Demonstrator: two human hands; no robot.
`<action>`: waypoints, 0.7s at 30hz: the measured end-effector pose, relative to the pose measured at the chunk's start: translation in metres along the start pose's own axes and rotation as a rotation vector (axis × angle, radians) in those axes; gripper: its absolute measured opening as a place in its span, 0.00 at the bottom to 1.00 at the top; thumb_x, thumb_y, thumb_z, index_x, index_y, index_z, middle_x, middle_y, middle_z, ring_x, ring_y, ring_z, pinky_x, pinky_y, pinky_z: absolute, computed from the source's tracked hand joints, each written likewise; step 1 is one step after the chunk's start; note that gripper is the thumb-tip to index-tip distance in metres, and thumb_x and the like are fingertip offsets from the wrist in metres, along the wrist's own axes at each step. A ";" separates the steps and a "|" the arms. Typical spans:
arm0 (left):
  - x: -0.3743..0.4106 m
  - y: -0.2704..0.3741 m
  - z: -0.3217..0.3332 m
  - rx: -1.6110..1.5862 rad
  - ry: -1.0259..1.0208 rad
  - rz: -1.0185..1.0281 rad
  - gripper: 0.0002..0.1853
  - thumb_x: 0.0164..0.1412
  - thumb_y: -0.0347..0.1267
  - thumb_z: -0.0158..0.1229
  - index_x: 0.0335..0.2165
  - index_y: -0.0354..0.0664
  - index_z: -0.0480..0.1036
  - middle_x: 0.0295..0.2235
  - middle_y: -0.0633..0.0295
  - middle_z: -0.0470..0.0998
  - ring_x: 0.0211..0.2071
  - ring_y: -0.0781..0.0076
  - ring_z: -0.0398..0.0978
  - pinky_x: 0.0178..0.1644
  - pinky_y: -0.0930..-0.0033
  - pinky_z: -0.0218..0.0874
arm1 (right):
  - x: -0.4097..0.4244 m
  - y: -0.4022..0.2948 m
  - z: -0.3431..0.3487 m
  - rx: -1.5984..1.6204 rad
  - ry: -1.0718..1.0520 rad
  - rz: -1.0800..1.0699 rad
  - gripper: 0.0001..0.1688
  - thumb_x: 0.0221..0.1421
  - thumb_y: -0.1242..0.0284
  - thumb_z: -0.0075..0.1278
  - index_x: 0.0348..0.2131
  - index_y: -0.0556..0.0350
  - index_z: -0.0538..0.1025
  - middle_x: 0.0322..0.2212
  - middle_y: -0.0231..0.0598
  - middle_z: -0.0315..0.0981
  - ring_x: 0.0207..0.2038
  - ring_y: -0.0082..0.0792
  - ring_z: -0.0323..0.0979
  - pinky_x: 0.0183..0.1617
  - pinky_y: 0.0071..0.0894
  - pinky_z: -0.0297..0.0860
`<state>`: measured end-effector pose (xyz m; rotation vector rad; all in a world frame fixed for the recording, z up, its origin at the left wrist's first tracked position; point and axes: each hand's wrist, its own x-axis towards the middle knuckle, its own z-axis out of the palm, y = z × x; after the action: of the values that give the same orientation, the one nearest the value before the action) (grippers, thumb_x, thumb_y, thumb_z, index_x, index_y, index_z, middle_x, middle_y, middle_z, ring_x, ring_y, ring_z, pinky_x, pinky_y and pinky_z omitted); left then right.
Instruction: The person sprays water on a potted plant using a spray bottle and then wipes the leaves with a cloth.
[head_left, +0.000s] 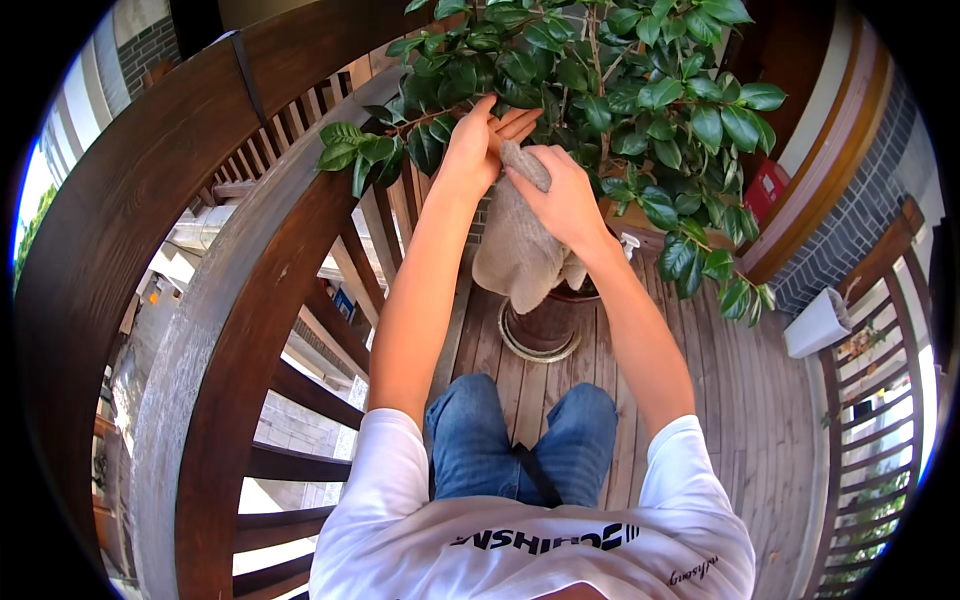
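A broad-leaved evergreen shrub (592, 97) with glossy dark leaves rises from a brown pot (544, 326) on the plank floor. My left hand (484, 142) is among the lower leaves, palm upward with its fingers apart; whether a leaf lies against it I cannot tell. Just right of it, my right hand (562, 195) grips a beige cloth (517, 247), which hangs down in front of the pot. The cloth's bunched upper end sticks out between thumb and fingers, close to the left palm.
A curved wooden railing (232, 315) with slats runs along the left. Behind the right forearm shows a white spray nozzle (628, 244). A red box (765, 189) stands by the right wall, and a white planter (817, 324) hangs at the right railing (832, 420).
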<state>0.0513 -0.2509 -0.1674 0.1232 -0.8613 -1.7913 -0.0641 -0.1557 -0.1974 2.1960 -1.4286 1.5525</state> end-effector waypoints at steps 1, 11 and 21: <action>0.001 0.000 -0.003 -0.012 -0.022 0.010 0.18 0.67 0.32 0.38 0.46 0.26 0.62 0.48 0.39 0.67 0.52 0.50 0.68 0.60 0.55 0.58 | -0.005 -0.003 -0.005 0.040 -0.013 0.010 0.20 0.54 0.66 0.55 0.42 0.62 0.72 0.35 0.47 0.73 0.38 0.45 0.72 0.42 0.35 0.67; 0.005 -0.015 -0.025 0.512 0.131 0.310 0.12 0.62 0.26 0.51 0.43 0.29 0.72 0.35 0.61 0.77 0.33 0.76 0.74 0.39 0.75 0.66 | 0.040 -0.019 -0.012 0.031 0.099 0.066 0.23 0.55 0.64 0.52 0.44 0.62 0.69 0.40 0.54 0.71 0.41 0.55 0.71 0.44 0.41 0.67; -0.024 0.010 0.000 0.101 -0.023 0.100 0.16 0.66 0.35 0.43 0.45 0.35 0.68 0.42 0.54 0.75 0.41 0.62 0.73 0.53 0.63 0.61 | 0.046 -0.007 0.005 -0.147 0.160 0.012 0.18 0.54 0.66 0.52 0.43 0.54 0.71 0.37 0.53 0.67 0.39 0.58 0.70 0.40 0.45 0.69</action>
<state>0.0687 -0.2313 -0.1693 0.1227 -0.9583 -1.6599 -0.0541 -0.1835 -0.1610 1.9386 -1.4585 1.5350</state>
